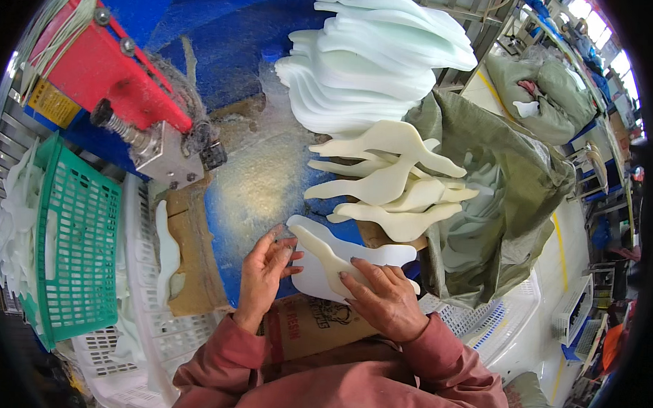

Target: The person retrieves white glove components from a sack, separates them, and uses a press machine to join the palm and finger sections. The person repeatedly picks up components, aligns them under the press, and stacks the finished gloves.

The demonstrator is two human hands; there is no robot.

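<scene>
My right hand (384, 296) grips a wavy, foam-like piece with a cream edge (318, 247) and a broad white face (313, 275), its fingers lying over the cream part. Whether this is one piece or two lying together, I cannot tell. At its left end is my left hand (268, 269), fingers apart and curved, close to the edge; any contact is unclear. Just beyond my hands lie several cream wavy pieces (394, 224), overlapping on the blue surface (227, 254). Farther back rises a tall stack of whiter wavy pieces (374, 69).
A red machine (105, 67) with a metal head (170, 155) stands at upper left, beside pale dust (259, 187). Left are a green basket (80, 246) and a white crate (148, 270). An olive sack (521, 182) holding pale pieces stands right. Brown cardboard (300, 329) lies below my hands.
</scene>
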